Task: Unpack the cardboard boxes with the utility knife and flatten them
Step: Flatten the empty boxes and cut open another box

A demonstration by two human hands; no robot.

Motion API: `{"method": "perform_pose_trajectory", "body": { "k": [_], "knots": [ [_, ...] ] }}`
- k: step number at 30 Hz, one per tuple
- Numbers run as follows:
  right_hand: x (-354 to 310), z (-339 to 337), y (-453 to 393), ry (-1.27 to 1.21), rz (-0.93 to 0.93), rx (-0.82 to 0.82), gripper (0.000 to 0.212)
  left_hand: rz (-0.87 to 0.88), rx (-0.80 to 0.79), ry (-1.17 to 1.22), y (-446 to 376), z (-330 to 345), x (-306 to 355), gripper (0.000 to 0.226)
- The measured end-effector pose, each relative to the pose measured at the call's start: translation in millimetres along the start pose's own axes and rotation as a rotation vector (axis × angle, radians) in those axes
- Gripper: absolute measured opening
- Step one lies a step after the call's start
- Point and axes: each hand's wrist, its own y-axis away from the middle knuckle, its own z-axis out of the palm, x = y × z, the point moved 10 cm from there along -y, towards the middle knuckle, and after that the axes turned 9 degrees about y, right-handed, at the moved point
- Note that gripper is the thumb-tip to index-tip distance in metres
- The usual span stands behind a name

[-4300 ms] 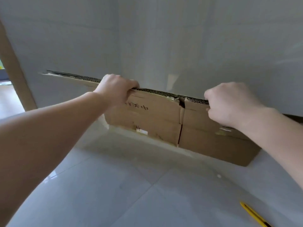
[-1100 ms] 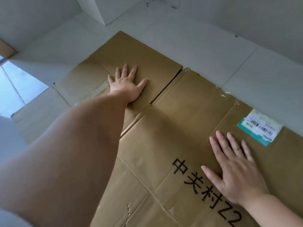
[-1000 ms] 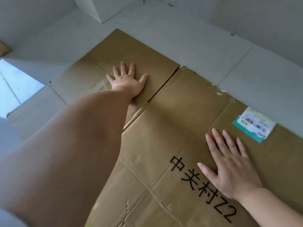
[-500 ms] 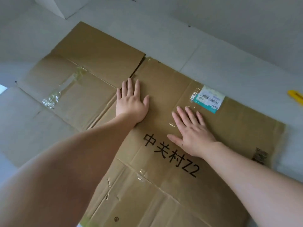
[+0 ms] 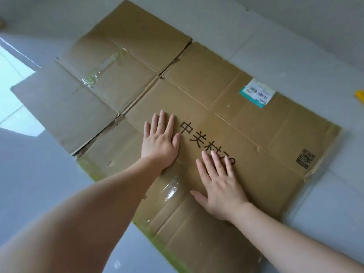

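- Head view: the flattened cardboard box [image 5: 226,107] lies opened out on the tiled floor [image 5: 275,36], its long axis running from the upper left of the frame to the lower right.
- Head view: the left hand [image 5: 160,143] rests palm down on the middle panel, fingers straight and spread, just left of the printed black characters [image 5: 199,137].
- Head view: the right hand [image 5: 220,184] also lies flat with fingers extended, nearer the person, its fingertips covering the end of the print. Neither hand grips anything.
- Head view: the two hands sit close together but apart, both on the near central panel. The far flaps [image 5: 141,34] and the panel bearing the shipping label [image 5: 257,92] lie beyond them, out of immediate reach.
- Head view: a yellow object [image 5: 360,96], probably the utility knife, shows at the right edge, well apart from the board; the right hand is nearer to it.
- Judgement: pressing appears nearly complete; any remaining smoothing would run outward along the long axis.
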Motion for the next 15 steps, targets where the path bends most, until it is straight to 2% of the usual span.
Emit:
{"method": "perform_pose_trajectory", "body": {
  "k": [4,6,10,12,15],
  "knots": [
    [-7,-9,9,0.149,-0.105,-0.14,0.091,-0.027,-0.187,0.024,42,1,-3,0.061],
    [-11,-31,1,0.208,-0.143,-0.154,0.091,-0.038,-0.225,0.006,54,-18,-7,0.06],
    [-38,-102,-18,0.198,-0.183,-0.15,0.074,-0.049,-0.142,-0.028,81,-88,-20,0.059],
    [-58,-158,-25,0.207,-0.241,-0.079,0.065,-0.062,-0.078,-0.056,98,-132,-27,0.053],
    [-82,-246,-24,0.197,-0.334,0.025,0.039,-0.181,0.007,-0.043,126,-199,-49,0.044]
  ]
}}
